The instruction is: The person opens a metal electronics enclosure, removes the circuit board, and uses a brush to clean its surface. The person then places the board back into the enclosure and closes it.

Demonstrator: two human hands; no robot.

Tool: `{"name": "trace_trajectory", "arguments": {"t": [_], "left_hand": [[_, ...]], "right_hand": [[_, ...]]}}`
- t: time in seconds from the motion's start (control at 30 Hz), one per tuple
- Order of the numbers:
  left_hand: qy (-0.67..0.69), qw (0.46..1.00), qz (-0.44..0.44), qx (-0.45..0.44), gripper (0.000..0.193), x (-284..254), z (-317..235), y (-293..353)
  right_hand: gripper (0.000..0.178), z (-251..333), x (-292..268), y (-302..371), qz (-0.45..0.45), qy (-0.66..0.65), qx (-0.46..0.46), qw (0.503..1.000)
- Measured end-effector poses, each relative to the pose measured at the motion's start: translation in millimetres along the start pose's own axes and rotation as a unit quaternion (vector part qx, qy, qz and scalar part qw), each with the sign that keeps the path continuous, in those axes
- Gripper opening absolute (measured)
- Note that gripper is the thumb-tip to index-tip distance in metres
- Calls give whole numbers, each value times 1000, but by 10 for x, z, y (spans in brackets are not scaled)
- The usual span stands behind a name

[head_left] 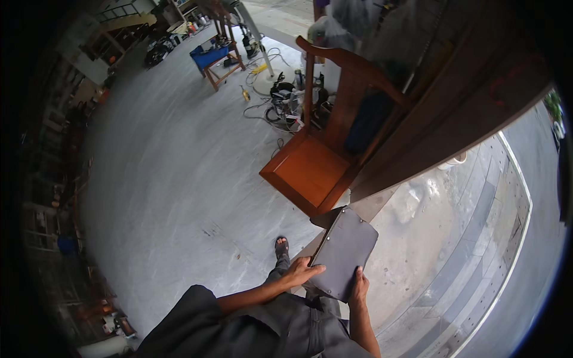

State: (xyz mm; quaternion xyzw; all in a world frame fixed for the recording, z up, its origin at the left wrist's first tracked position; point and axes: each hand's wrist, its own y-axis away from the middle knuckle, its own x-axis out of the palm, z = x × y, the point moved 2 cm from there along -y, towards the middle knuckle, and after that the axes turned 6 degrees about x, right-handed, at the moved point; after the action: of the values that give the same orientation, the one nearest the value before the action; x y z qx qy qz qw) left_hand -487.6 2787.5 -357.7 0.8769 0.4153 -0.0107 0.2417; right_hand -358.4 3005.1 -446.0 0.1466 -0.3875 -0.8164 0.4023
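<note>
A dark grey flat panel (pixel 345 253) with rounded corners and small shiny studs near its edges is held in front of my body. On its left edge rests my left hand (pixel 301 272), thumb lying on the upper face and fingers going beneath. My right hand (pixel 358 287) grips the lower right edge, its thumb up along the side. Both hands are closed on the panel; the fingers underneath are hidden. Just beyond it stands a reddish-brown wooden chair (pixel 313 173). A darker flap (pixel 327 218) shows at the panel's far left corner, partly hidden.
A large brown wooden panel (pixel 441 125) slants beside the chair. Behind it lie cables and tools (pixel 286 98) near a pole's round base (pixel 268 83). A wooden chair with a blue item (pixel 210 55) stands farther off. Cluttered shelving (pixel 57 197) lines the left.
</note>
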Motion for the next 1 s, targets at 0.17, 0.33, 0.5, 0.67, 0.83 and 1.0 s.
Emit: {"name": "trace_trajectory", "arguments": {"t": [0.17,0.33,0.5,0.67,0.83,1.0], "left_hand": [[-20,986,-165,15,68,-803,1002,177],[80,970,-228,-29,58,-1964,807,462],[166,928,-333,-9,59,-2860,801,811],[349,879,-324,-20,60,-3616,845,966],[517,811,-276,-9,68,-4476,1393,654],[536,769,-347,-16,64,-5230,1774,43]], "right_hand": [[72,105,1131,-211,67,147,-68,984],[70,353,2512,-350,138,238,-91,957],[69,806,3995,-41,219,342,-152,901],[66,930,5013,-115,280,341,-215,871],[63,931,6021,-381,308,416,-237,822],[61,1107,7010,-925,405,409,-253,777]]}}
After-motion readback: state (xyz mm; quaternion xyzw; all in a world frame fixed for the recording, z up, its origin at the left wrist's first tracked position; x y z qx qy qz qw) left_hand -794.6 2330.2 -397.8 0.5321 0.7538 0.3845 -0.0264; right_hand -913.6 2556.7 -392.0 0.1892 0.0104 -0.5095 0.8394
